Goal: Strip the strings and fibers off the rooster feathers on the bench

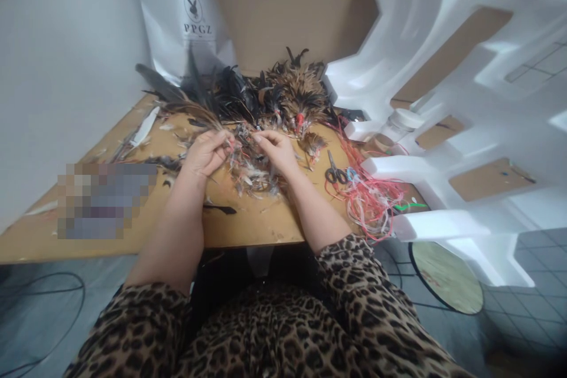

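Observation:
My left hand is closed on the base of a bunch of long brown and dark feathers, which fan up and to the left. My right hand is a little to the right, its thumb and fingers pinched together; whatever is between them is too small to make out. Below and between both hands lies a loose heap of small grey and white feathers. Behind them are black feathers and a big brown feather bundle with a red end.
Black-handled scissors lie right of my right hand, beside a tangle of red and white strings. White foam pieces border the wooden table on the right. A blurred-out patch covers the left. A stool stands lower right.

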The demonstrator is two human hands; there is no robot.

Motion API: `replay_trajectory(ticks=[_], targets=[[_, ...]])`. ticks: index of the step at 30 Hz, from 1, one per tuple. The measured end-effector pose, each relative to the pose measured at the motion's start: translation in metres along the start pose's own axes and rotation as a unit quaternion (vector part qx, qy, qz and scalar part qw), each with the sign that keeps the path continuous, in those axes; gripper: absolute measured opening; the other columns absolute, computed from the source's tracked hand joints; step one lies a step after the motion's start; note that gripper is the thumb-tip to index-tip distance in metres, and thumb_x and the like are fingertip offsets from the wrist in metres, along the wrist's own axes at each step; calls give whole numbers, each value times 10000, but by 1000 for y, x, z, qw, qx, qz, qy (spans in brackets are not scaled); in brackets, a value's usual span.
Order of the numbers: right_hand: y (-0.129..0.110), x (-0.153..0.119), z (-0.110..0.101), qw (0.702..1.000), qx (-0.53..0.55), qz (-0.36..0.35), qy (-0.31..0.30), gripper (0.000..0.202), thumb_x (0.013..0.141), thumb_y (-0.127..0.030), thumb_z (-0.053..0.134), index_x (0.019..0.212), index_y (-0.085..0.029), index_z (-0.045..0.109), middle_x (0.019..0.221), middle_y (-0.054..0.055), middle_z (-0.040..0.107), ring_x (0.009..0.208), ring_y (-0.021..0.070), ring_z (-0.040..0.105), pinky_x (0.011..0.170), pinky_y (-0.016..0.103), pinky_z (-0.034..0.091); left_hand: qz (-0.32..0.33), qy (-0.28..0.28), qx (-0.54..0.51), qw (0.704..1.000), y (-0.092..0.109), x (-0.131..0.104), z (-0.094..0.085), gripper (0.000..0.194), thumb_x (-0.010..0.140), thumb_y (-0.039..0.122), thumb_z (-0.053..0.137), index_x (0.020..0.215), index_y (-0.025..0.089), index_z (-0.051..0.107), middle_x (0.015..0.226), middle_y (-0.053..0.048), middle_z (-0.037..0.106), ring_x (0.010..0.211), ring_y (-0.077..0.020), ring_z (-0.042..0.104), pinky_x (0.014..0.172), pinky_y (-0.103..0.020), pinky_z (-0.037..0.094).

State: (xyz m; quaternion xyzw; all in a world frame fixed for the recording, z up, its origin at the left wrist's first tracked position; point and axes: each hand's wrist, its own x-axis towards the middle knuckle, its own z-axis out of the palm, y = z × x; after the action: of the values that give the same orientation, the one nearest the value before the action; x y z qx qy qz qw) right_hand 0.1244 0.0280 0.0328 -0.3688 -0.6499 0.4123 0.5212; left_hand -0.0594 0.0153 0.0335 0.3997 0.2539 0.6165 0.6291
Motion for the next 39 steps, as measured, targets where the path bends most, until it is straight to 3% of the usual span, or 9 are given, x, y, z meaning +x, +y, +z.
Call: replay_trajectory(ticks=[3, 6, 10, 13, 22, 27, 31, 36, 39], targets=[[-6, -4, 3, 993, 40, 87, -74, 381, 713, -487, 646, 901, -156, 660, 548, -44, 558, 410, 43, 413, 417, 180, 335, -30, -37, 41, 998, -5, -2, 4, 178, 646, 226, 753, 604, 96, 639, 659, -52, 629, 564, -91, 585, 506, -173, 489], [-15, -8, 3, 981, 55, 130, -133, 380, 683, -442, 692, 921, -149, 658, 541, -52, 566, 362, 11, 321, 355, 165, 227, -41, -56, 50, 996, -6, -2, 5, 199, 638, 250, 760, 621, 78, 661, 651, -64, 628, 556, -95, 583, 512, -181, 487], [-20, -10, 2, 962, 85, 166, -199, 343, 676, -385, 703, 903, -131, 661, 650, -11, 660, 353, 5, 339, 326, 160, 212, -43, -47, 52, 997, -5, -2, 5, 211, 632, 260, 763, 605, 80, 655, 646, -71, 631, 539, -102, 578, 515, -204, 487], [-17, -9, 0, 954, 110, 183, -212, 261, 680, -346, 694, 792, -114, 652, 623, -3, 667, 340, 5, 359, 314, 149, 209, -45, -41, 60, 996, -5, -3, 6, 205, 624, 253, 767, 604, 82, 655, 654, -77, 640, 546, -105, 583, 515, -204, 484], [-7, -2, -7, 928, 244, 255, -118, 214, 667, -279, 694, 776, -144, 570, 659, -11, 660, 399, 25, 451, 337, 133, 251, -50, -36, 79, 995, -7, -3, 6, 181, 628, 242, 761, 669, 81, 690, 668, -73, 662, 589, -98, 603, 555, -183, 489], [-4, 3, -9, 928, 282, 227, -93, 244, 646, -309, 698, 705, -160, 515, 465, -95, 425, 360, 9, 308, 360, 140, 172, -56, -10, 84, 995, -8, -3, 7, 193, 618, 249, 767, 683, 84, 692, 685, -72, 672, 615, -97, 615, 573, -177, 495], [-6, 3, -8, 942, 266, 204, -34, 299, 587, -346, 730, 660, -166, 503, 417, -125, 267, 351, 1, 175, 376, 165, 90, -51, -12, 88, 995, -8, -2, 4, 196, 634, 257, 759, 696, 84, 692, 710, -69, 674, 603, -86, 607, 574, -175, 496], [-6, 3, -7, 965, 193, 178, 8, 301, 574, -390, 734, 655, -162, 554, 405, -107, 310, 359, 16, 188, 381, 197, 88, -48, 0, 79, 996, -8, -1, 3, 207, 619, 248, 773, 689, 78, 679, 712, -73, 670, 620, -91, 615, 582, -174, 497], [-3, 6, -9, 974, 154, 159, 55, 289, 585, -392, 725, 651, -156, 571, 438, -82, 390, 401, 28, 272, 402, 192, 170, -47, 20, 67, 996, -7, -1, 3, 200, 621, 237, 773, 675, 79, 663, 698, -69, 665, 611, -90, 616, 566, -169, 496]])
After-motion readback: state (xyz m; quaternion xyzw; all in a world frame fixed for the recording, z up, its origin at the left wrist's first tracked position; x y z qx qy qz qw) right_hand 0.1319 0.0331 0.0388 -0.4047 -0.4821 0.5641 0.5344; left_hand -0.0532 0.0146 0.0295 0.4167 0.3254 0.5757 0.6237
